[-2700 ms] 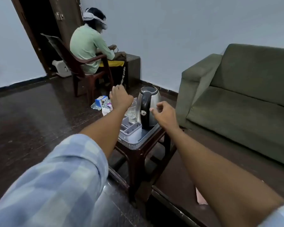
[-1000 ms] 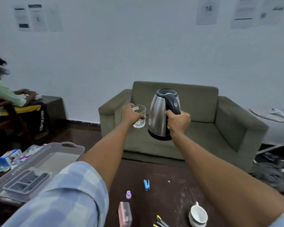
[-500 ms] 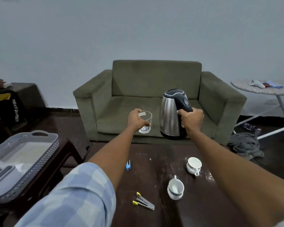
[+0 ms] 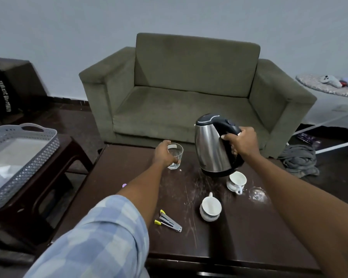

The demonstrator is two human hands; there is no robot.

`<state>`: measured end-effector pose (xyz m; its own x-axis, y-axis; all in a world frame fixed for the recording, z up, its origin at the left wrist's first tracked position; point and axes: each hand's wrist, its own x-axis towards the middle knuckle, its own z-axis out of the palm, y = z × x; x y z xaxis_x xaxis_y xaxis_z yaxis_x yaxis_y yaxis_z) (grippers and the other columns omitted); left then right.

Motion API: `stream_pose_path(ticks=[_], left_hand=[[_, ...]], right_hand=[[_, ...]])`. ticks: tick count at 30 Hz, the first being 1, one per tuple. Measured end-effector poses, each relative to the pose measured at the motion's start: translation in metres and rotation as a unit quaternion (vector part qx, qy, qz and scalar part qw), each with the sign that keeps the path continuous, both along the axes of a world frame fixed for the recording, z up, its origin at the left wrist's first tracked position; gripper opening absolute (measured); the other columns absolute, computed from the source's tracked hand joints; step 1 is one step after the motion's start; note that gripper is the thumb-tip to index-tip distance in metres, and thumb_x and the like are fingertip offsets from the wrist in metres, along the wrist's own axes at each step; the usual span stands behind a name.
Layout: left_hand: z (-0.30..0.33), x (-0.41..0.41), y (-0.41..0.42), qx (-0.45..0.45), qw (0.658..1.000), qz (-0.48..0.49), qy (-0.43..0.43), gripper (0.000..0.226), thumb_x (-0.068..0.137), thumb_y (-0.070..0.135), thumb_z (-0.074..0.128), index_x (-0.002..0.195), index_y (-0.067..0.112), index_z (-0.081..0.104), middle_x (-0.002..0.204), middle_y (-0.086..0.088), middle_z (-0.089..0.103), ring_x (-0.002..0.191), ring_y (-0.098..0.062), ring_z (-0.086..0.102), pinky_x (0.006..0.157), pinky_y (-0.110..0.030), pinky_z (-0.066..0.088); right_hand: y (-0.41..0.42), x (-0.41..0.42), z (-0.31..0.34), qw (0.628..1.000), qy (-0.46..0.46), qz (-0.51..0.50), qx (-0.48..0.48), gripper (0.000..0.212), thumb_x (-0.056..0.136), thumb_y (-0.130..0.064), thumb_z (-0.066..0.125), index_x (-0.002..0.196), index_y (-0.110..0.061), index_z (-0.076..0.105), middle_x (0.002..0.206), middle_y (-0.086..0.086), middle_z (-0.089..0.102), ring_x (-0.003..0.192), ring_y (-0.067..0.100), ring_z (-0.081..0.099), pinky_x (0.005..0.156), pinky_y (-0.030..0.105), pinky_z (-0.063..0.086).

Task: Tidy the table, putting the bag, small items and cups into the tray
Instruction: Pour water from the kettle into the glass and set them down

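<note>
Plainly, with the kettle (image 4: 213,145) gripped by the right hand (image 4: 242,141) and the glass (image 4: 175,158) clasped by the left hand (image 4: 164,156), the white cup (image 4: 237,181) just beneath the kettle's base could be struck and toppled on the counter (image 4: 249,227).

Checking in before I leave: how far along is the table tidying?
Nothing from the table looks put away; the tray sits on the side stand. In hand: left hand holds the glass, right hand the kettle. Left on the table: two white cups and the clip.
</note>
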<state>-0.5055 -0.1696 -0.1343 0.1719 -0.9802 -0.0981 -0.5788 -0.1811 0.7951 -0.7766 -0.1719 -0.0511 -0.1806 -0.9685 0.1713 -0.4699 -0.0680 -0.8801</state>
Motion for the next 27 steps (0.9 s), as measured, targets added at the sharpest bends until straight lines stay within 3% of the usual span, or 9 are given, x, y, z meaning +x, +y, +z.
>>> stream_pose_path(ticks=[3, 10, 14, 27], left_hand=[[-0.009, 0.002, 0.0, 0.001, 1.0, -0.001, -0.01, 0.09, 0.068, 0.011, 0.092, 0.148, 0.014, 0.052, 0.146, -0.005, 0.06, 0.134, -0.024, 0.058, 0.103, -0.028, 0.046], [-0.025, 0.01, 0.0, -0.001, 1.0, -0.026, 0.001, 0.091, 0.068, 0.008, 0.091, 0.15, 0.013, 0.053, 0.144, -0.009, 0.062, 0.132, -0.025, 0.059, 0.11, -0.034, 0.049], [-0.025, 0.016, -0.003, 0.003, 0.999, -0.047, -0.006, 0.094, 0.066, 0.011, 0.093, 0.151, 0.015, 0.053, 0.144, -0.007, 0.062, 0.133, -0.024, 0.059, 0.112, -0.036, 0.049], [-0.028, 0.023, -0.01, 0.002, 0.998, -0.064, -0.02, 0.094, 0.064, 0.009, 0.094, 0.149, 0.02, 0.056, 0.139, -0.005, 0.066, 0.129, -0.024, 0.062, 0.109, -0.037, 0.052]], right_hand=[[-0.006, 0.001, -0.002, 0.999, 0.032, 0.037, 0.014, 0.03, 0.064, -0.024, 0.081, 0.058, -0.013, 0.054, 0.047, 0.008, 0.05, 0.038, 0.021, 0.044, 0.044, 0.032, 0.039], [-0.024, 0.011, 0.006, 0.985, 0.13, 0.1, 0.05, 0.035, 0.061, -0.027, 0.081, 0.069, 0.004, 0.065, 0.054, 0.01, 0.055, 0.044, 0.022, 0.05, 0.048, 0.033, 0.041], [-0.033, 0.022, 0.009, 0.974, 0.166, 0.136, 0.076, 0.025, 0.067, -0.02, 0.085, 0.058, -0.012, 0.063, 0.048, 0.008, 0.054, 0.039, 0.022, 0.047, 0.048, 0.03, 0.039], [-0.054, 0.064, 0.044, 0.924, 0.306, 0.203, 0.105, 0.042, 0.073, -0.026, 0.09, 0.052, -0.009, 0.058, 0.041, 0.004, 0.054, 0.03, 0.019, 0.046, 0.051, 0.032, 0.041]])
